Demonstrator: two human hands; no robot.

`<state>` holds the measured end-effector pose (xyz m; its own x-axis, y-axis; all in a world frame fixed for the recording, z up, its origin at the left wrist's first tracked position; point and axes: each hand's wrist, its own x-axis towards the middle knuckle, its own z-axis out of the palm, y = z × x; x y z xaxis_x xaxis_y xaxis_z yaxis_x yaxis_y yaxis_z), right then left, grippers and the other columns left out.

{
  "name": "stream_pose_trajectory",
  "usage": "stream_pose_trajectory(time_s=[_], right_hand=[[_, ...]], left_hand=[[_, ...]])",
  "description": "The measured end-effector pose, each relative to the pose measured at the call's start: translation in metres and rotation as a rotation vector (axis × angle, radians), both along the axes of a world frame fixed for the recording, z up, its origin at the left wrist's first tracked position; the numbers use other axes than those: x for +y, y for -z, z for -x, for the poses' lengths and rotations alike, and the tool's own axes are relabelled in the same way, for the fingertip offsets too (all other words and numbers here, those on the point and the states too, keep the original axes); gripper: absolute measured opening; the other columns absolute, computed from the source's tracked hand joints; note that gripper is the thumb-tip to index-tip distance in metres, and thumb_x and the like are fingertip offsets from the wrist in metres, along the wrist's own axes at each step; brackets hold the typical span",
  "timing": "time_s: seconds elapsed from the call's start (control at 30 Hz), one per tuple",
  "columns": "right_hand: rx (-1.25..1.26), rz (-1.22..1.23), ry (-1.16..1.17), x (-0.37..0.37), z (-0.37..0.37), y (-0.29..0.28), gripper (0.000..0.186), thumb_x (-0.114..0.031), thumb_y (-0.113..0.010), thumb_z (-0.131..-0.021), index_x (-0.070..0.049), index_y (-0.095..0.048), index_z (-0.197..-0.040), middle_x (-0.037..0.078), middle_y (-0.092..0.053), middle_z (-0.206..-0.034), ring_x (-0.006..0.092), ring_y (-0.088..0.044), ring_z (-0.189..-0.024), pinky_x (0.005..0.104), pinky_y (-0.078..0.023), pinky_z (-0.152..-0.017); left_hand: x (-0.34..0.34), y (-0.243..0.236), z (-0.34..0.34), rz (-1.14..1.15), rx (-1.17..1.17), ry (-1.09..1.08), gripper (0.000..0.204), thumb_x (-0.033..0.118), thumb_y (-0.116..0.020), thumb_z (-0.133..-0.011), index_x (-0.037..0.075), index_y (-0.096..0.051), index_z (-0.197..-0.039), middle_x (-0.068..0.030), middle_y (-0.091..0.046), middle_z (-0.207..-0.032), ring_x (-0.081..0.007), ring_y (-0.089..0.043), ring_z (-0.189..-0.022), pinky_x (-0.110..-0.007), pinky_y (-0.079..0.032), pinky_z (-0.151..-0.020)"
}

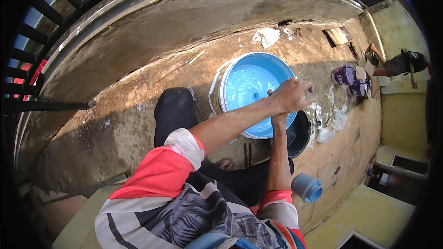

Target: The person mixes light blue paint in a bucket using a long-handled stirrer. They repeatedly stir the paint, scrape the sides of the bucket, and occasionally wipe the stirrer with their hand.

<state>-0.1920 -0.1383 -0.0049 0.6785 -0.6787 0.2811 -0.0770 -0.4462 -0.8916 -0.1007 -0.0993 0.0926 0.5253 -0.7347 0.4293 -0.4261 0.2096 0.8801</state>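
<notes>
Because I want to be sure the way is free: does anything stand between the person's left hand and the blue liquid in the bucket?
Partly: the right hand, mostly hidden, appears beneath the left hand near the right side of the bucket. Toward the middle of the blue liquid, nothing visible stands in the way.

This seems an outdoor terrace: there are a black railing (47, 10), a cement wall (184, 20) and a sunlit, stained floor (138, 86).
</notes>
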Motion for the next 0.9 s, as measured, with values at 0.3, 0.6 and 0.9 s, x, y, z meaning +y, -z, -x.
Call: stream_pose_trajectory(time_s=[0.3,0.6,0.9], right_hand=[[-0.073,-0.187,-0.056,-0.014,0.018,0.013,0.019,-0.008,-0.067,-0.097,-0.008,-0.057,-0.114,0.003,-0.06,-0.093,0.0161,-0.059,-0.082,0.0374,-0.053,-0.079],[-0.424,-0.827,0.05,0.028,-0.007,-0.029,0.013,-0.004,-0.07,-0.095,-0.007,-0.058,-0.1,0.001,-0.055,-0.083,0.0152,-0.055,-0.077,0.0367,-0.051,-0.078],[0.072,-0.264,0.145,0.02,0.012,-0.035,0.012,-0.004,-0.069,-0.095,-0.007,-0.057,-0.095,0.0,-0.052,-0.079,0.0153,-0.054,-0.075,0.0383,-0.052,-0.079]], left_hand=[[0.014,0.0,0.007,-0.039,-0.1,0.292,0.051,0.046,-0.07,-0.085,0.006,-0.07,-0.117,-0.0215,-0.07,-0.073,-0.0443,-0.07,-0.073,-0.052,-0.057,-0.07],[-0.003,-0.007,0.022,-0.115,-0.28,0.118,0.048,0.047,-0.072,-0.086,0.012,-0.071,-0.119,-0.0189,-0.068,-0.067,-0.0387,-0.071,-0.069,-0.049,-0.055,-0.063],[-0.013,-0.007,0.019,-0.129,-0.096,0.103,0.05,0.044,-0.071,-0.087,0.007,-0.068,-0.12,-0.022,-0.07,-0.08,-0.0381,-0.072,-0.084,-0.049,-0.055,-0.076]])
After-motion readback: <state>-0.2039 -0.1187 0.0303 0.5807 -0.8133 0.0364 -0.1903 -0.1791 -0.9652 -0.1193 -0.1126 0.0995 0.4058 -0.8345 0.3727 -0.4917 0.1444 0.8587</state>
